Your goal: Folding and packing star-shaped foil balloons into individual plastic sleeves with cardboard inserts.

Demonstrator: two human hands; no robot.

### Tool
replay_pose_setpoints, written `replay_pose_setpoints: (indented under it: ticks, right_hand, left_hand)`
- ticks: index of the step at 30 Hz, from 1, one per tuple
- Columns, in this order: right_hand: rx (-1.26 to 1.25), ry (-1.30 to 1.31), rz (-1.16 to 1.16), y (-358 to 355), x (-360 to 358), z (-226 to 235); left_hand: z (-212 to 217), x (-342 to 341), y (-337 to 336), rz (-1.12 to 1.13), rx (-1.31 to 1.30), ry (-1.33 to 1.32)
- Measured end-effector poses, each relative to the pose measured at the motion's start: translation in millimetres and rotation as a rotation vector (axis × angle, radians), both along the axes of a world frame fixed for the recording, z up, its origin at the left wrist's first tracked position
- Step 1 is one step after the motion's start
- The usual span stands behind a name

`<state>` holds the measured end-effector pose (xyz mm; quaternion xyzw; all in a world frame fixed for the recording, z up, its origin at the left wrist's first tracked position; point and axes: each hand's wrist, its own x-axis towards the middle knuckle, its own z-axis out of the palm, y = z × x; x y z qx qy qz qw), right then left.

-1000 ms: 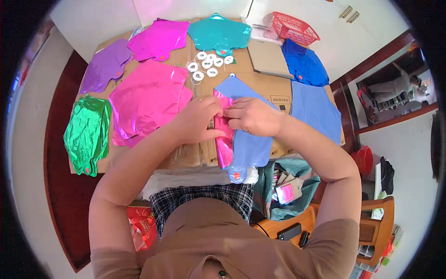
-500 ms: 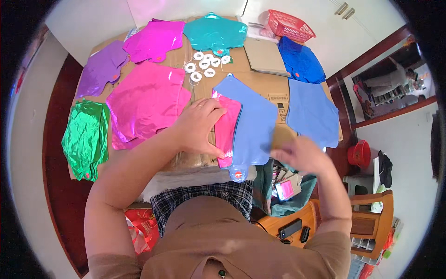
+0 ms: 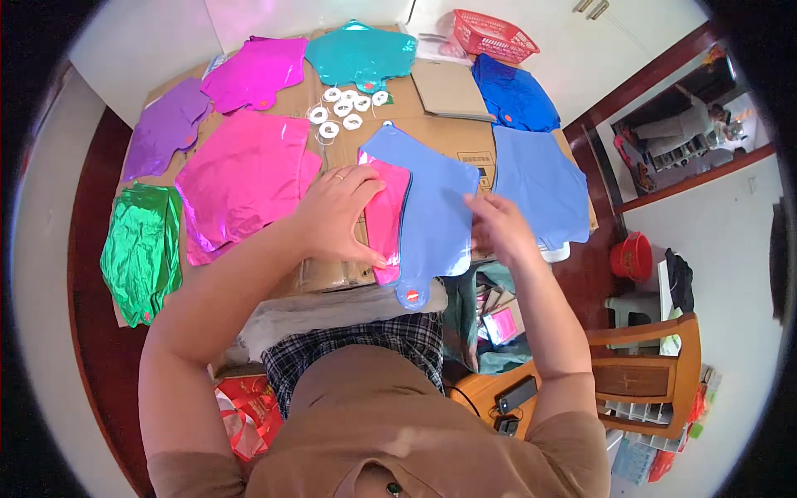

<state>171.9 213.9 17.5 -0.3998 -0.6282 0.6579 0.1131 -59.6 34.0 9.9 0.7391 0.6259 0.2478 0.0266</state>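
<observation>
My left hand (image 3: pixel 342 217) grips the folded pink side (image 3: pixel 387 217) of a flat foil balloon, its thumb and fingers set apart along that edge. The balloon's light-blue face (image 3: pixel 438 206) spreads to the right, and its neck with a red mark hangs over the table's front edge. At the right edge of the blue face is my right hand (image 3: pixel 502 224), fingers curled in and partly hidden; what they hold does not show. A stack of pink foil balloons (image 3: pixel 249 170) lies left of my left hand. Light-blue balloons (image 3: pixel 540 187) lie right of my right hand.
Green (image 3: pixel 141 253), purple (image 3: pixel 166 129), magenta (image 3: pixel 257 73), teal (image 3: pixel 361 54) and dark-blue (image 3: pixel 519 95) balloons ring the cardboard-covered table. Several white ribbon rolls (image 3: pixel 342 108), a grey-brown board (image 3: pixel 452 91) and a red basket (image 3: pixel 496 37) stand further back. An open bag (image 3: pixel 465 319) holds cards.
My right hand has moved up and left to the blue balloon's edge; the brown card by it no longer shows. My left hand keeps its grip. The whole view has shifted slightly.
</observation>
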Motion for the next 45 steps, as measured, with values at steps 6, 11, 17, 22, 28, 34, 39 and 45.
replay_pose_setpoints:
  ticks: [6,11,17,22,28,34,39,45]
  right_hand:
    - [0.999,-0.321,0.067,-27,-31,29]
    - [1.151,-0.468,0.110,-59,-51,35]
    - [1.112,-0.483,0.163,-62,-70,28]
    - [0.980,-0.532,0.229,-46,-47,48]
    - [0.475,-0.173,0.202,-24,-15,27]
    - [0.442,-0.286,0.180,-23,-12,8]
    - [0.663,-0.451,0.240,-34,-19,22]
    - [0.432,-0.250,0.243,-31,-4,29]
  left_hand:
    - [-3,-2,-6,0.028,-0.035,0.001]
    - [-1,-1,-1,0.032,-0.085,0.024]
    - [1,-1,1,0.033,-0.067,-0.035]
    - [13,10,2,0.052,-0.091,-0.006]
    - [9,4,-5,0.062,-0.086,-0.033]
    - [10,5,-4,0.051,-0.098,-0.020]
    - [4,2,-6,0.049,-0.094,-0.010]
    - [4,2,-5,0.055,-0.111,-0.005]
